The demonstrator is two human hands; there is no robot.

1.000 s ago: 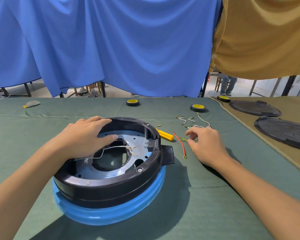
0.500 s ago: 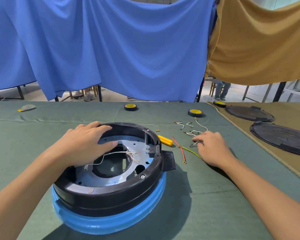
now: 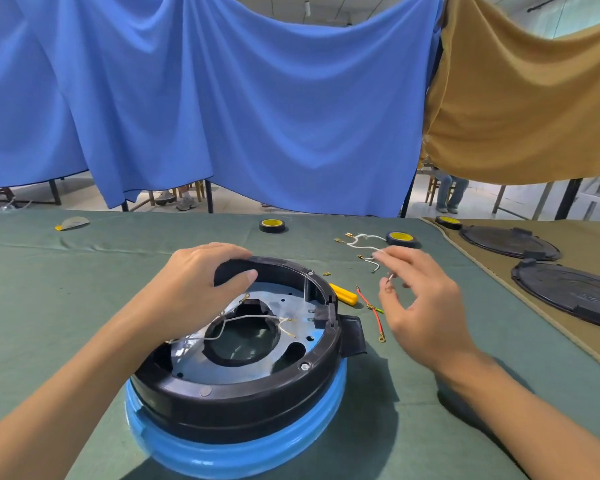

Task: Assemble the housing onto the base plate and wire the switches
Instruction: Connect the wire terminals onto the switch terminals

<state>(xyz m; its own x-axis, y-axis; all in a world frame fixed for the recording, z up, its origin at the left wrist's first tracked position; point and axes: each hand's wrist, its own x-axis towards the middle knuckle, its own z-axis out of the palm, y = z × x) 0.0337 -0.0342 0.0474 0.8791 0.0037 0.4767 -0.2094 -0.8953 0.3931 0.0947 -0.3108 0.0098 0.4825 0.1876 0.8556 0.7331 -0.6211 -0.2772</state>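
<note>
Left hand point(image 3: 201, 289) grips black housing point(image 3: 243, 403) rim; right hand point(image 3: 426, 306), fingers loosely curled, pinches white wire point(image 3: 374, 266) above green desk point(image 3: 413, 427).

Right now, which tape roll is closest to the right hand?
The middle roll, beside the white wires; the left roll and far-right roll lie farther away.

Matt black plastic housing point(image 3: 243, 393) sits on a glossy blue plastic ring point(image 3: 236, 455); inside, a dull metal base plate point(image 3: 291, 313). Green cloth covers the bench point(image 3: 49, 306).
</note>
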